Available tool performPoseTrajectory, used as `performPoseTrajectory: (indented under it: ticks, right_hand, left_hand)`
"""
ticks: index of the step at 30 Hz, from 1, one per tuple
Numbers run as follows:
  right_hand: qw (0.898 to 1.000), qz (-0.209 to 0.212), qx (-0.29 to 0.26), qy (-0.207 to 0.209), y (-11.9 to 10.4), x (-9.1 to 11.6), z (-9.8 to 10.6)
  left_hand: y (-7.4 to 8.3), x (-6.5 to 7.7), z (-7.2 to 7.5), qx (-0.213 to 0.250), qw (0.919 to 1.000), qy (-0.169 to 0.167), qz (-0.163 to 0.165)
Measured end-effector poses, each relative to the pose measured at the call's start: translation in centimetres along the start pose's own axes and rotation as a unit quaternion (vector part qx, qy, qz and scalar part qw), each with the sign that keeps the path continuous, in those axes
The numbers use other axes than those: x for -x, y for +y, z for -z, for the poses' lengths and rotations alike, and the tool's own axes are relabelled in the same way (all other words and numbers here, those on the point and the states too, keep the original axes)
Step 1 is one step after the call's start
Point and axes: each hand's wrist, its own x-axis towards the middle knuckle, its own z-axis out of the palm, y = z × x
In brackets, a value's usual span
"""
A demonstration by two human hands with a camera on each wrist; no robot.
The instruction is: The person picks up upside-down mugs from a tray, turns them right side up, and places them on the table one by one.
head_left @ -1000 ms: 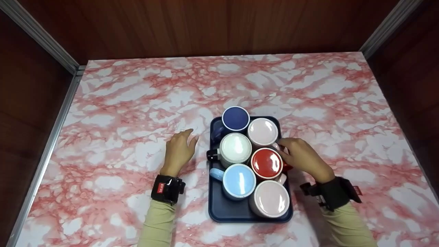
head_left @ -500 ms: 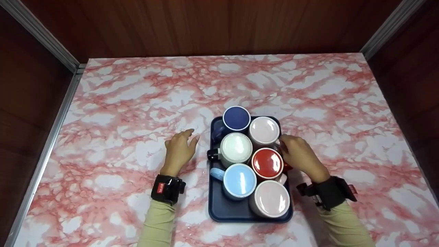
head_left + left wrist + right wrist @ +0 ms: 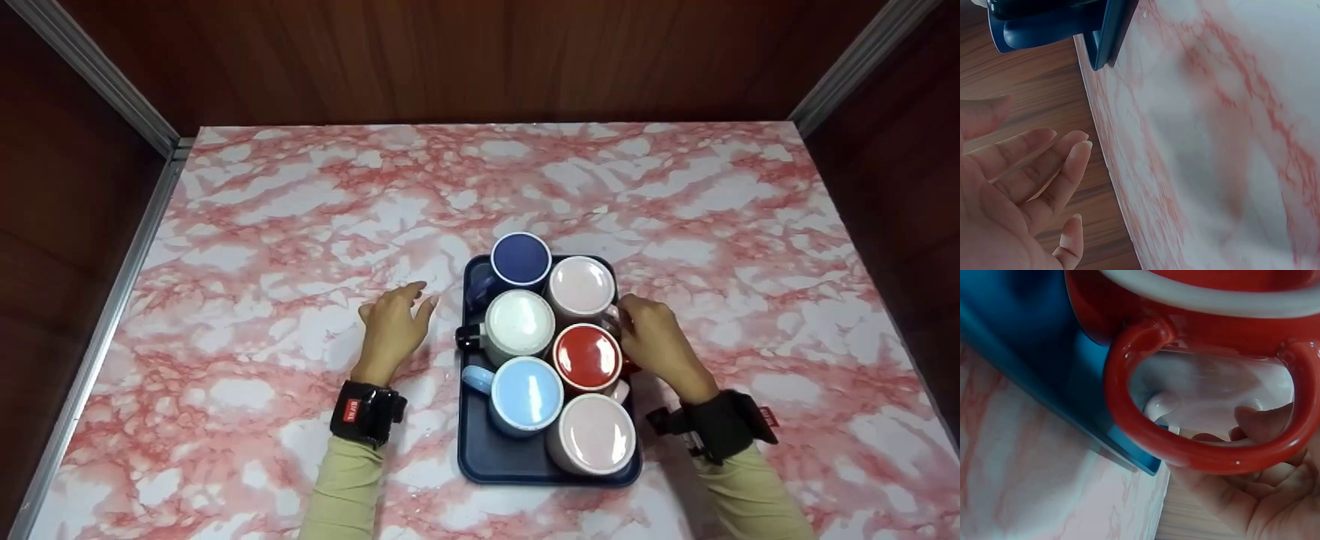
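My right hand point(image 3: 660, 341) is at the right side of the dark blue tray point(image 3: 491, 457), its curled fingers at the handle of the back pink mug point(image 3: 581, 285). In the right wrist view, the red mug's handle point(image 3: 1185, 453) covers part of the fingers, with the pink mug's pale wall point(image 3: 1202, 385) behind it. Close in front of the hand stands the red mug point(image 3: 587, 357). My left hand point(image 3: 394, 326) hovers left of the tray, fingers relaxed and holding nothing; its loose fingers point(image 3: 1064, 185) show in the left wrist view.
Also on the tray are a navy mug point(image 3: 520, 259), a white mug point(image 3: 520, 324) with a black handle, a light blue mug point(image 3: 526, 394) and a front pink mug point(image 3: 596, 435). Wooden panels point(image 3: 480, 60) enclose the marbled table point(image 3: 262, 262).
My right hand has closed in on the back pink mug's handle, which has swung slightly outward to the right. My left hand has stayed in place.
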Motion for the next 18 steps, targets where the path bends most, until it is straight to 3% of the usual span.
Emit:
performPoseTrajectory:
  ticks: [18]
  right_hand:
    - [0.999, -0.039, -0.011, 0.007, -0.2, 0.3, 1.2]
  left_hand:
    - [0.9, 0.2, 0.6, 0.009, 0.9995, 0.022, -0.021]
